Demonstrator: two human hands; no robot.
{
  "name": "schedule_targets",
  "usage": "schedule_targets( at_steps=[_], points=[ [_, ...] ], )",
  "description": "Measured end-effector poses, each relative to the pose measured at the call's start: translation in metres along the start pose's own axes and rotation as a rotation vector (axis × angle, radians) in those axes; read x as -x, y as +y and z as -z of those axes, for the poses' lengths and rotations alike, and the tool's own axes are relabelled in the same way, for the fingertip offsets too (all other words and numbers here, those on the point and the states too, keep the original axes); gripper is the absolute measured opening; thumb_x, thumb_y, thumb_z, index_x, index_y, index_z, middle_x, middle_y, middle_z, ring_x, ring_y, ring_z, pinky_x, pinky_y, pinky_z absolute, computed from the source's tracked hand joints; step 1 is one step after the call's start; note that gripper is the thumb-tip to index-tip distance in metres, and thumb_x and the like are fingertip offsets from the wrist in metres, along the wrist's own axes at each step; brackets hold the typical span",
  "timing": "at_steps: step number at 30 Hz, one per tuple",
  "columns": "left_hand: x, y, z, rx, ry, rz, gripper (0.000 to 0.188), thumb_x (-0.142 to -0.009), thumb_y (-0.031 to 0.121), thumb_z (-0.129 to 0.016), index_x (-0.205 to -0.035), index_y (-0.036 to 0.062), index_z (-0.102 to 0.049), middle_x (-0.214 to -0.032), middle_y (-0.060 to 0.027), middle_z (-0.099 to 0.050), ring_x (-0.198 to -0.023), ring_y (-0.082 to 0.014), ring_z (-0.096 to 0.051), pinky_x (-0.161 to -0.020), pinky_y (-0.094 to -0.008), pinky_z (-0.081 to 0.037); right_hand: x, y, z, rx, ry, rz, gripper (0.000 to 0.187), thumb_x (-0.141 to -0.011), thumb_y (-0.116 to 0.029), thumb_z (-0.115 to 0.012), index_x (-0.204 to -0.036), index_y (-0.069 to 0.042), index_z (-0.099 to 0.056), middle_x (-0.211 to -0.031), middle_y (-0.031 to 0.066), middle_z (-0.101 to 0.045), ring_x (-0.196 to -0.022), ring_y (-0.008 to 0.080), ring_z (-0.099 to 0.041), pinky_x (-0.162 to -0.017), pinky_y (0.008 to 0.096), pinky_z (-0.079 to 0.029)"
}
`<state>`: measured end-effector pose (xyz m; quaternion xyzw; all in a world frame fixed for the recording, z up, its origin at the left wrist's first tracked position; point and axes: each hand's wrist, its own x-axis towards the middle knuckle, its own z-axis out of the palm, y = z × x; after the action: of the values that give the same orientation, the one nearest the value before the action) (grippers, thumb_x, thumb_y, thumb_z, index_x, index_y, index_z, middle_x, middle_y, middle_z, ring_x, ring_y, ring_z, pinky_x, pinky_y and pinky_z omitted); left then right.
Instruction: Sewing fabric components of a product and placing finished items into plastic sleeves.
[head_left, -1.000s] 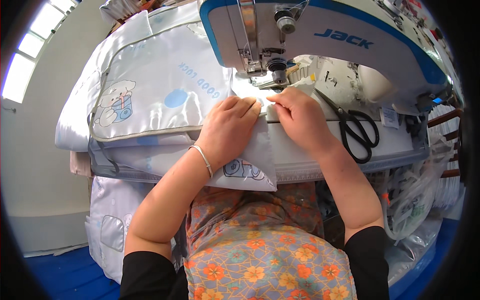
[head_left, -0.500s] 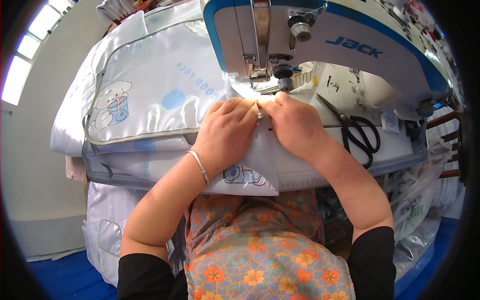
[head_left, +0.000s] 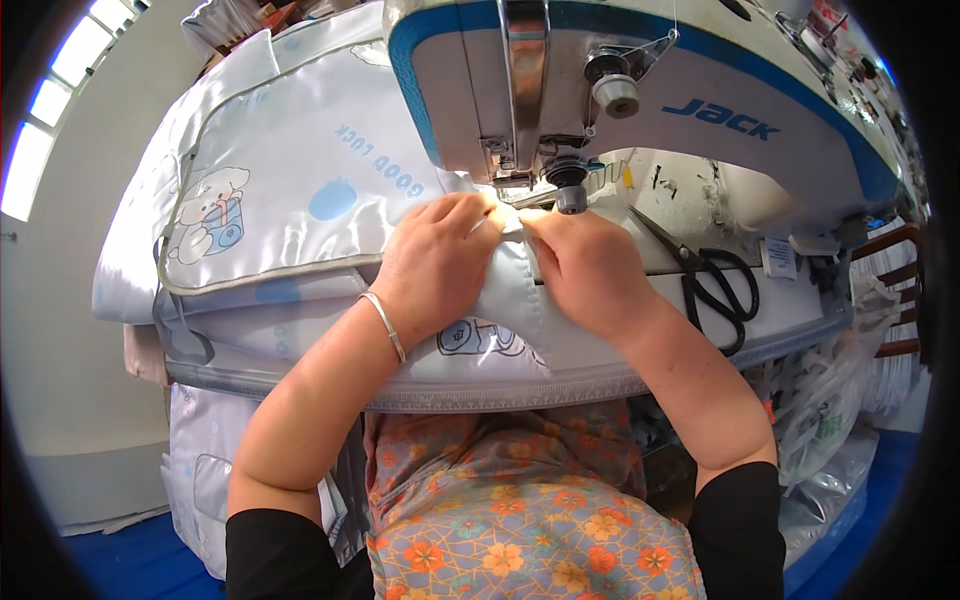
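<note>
Below the head of a white and blue sewing machine [head_left: 450, 95], both my hands pinch the edge of a shiny white printed cloth [head_left: 510, 290]. My left hand [head_left: 435, 250], with a silver bangle at its wrist, is closed on the cloth left of the needle area. Close beside it, my right hand [head_left: 592, 265] has thumb and fingers closed on the same edge. A small gap with pale cloth lies between the fingertips. The cloth's larger grey-bound panel [head_left: 290, 190], with a cartoon animal print, spreads to the left. Needle and presser foot are mostly hidden.
Black-handled scissors [head_left: 715, 285] lie open-bladed on the table right of my right hand. A small white label [head_left: 778, 257] is beyond them. A clear ruler-marked strip [head_left: 560, 388] runs along the table's front edge. Plastic bags [head_left: 825, 370] hang at the right.
My fingertips have drawn slightly apart and a little toward me, still pinching the cloth. The hanging cloth's front corner has pulled up from the table edge. The view has shifted slightly.
</note>
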<state>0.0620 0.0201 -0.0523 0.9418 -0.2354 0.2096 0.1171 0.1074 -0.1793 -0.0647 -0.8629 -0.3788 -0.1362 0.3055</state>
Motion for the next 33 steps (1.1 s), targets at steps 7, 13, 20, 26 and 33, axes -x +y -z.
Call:
schedule_targets(
  at_steps=[7,13,20,26,33],
  points=[
    [0.003,0.004,-0.001,-0.03,0.017,-0.04,0.028,-0.075,0.007,-0.062,-0.101,0.0015,-0.068,-0.111,-0.0117,-0.068,-0.113,-0.0324,-0.064,-0.096,-0.0417,-0.052,0.002,-0.002,0.0,0.1,-0.03,0.078,0.029,-0.08,-0.006,-0.067,-0.109,-0.011,-0.07,-0.08,0.0079,-0.061,-0.073,0.0281,-0.063,-0.064,0.0397,-0.052],
    [-0.005,-0.01,0.002,0.008,0.044,-0.098,0.028,-0.07,0.005,-0.067,-0.097,0.0008,-0.069,-0.106,-0.0119,-0.068,-0.109,-0.031,-0.064,-0.091,-0.0411,-0.054,0.001,-0.002,-0.002,0.104,-0.084,0.043,0.031,-0.08,-0.007,-0.067,-0.111,-0.011,-0.07,-0.082,0.0084,-0.062,-0.075,0.0283,-0.064,-0.063,0.0413,-0.052],
    [-0.009,-0.018,0.019,-0.011,0.0,-0.099,0.021,-0.077,0.012,-0.068,-0.096,0.0028,-0.069,-0.098,-0.011,-0.066,-0.098,-0.0293,-0.064,-0.095,-0.0394,-0.051,0.0,-0.004,-0.002,0.119,-0.104,0.07,0.028,-0.08,-0.008,-0.067,-0.108,-0.01,-0.07,-0.08,0.0078,-0.06,-0.073,0.0286,-0.063,-0.062,0.0416,-0.051],
    [0.028,-0.004,0.084,0.026,-0.344,0.055,0.025,-0.086,0.03,-0.07,-0.084,0.0063,-0.061,-0.08,-0.0086,-0.059,-0.079,-0.0322,-0.06,-0.077,-0.0434,-0.05,0.002,-0.002,0.005,0.043,-0.049,0.07,0.018,-0.081,-0.005,-0.068,-0.099,-0.007,-0.072,-0.085,0.009,-0.062,-0.081,0.0287,-0.063,-0.07,0.0405,-0.053],
    [0.102,0.059,0.111,-0.272,-0.55,-0.166,0.043,-0.077,0.021,-0.062,-0.118,0.0094,-0.063,-0.086,-0.0033,-0.058,-0.068,-0.0176,-0.056,-0.061,-0.0321,-0.045,0.027,-0.007,0.019,-0.167,-0.066,0.264,0.024,-0.082,0.001,-0.069,-0.106,-0.003,-0.072,-0.113,0.0134,-0.068,-0.104,0.0303,-0.066,-0.09,0.0366,-0.055]
  ],
)
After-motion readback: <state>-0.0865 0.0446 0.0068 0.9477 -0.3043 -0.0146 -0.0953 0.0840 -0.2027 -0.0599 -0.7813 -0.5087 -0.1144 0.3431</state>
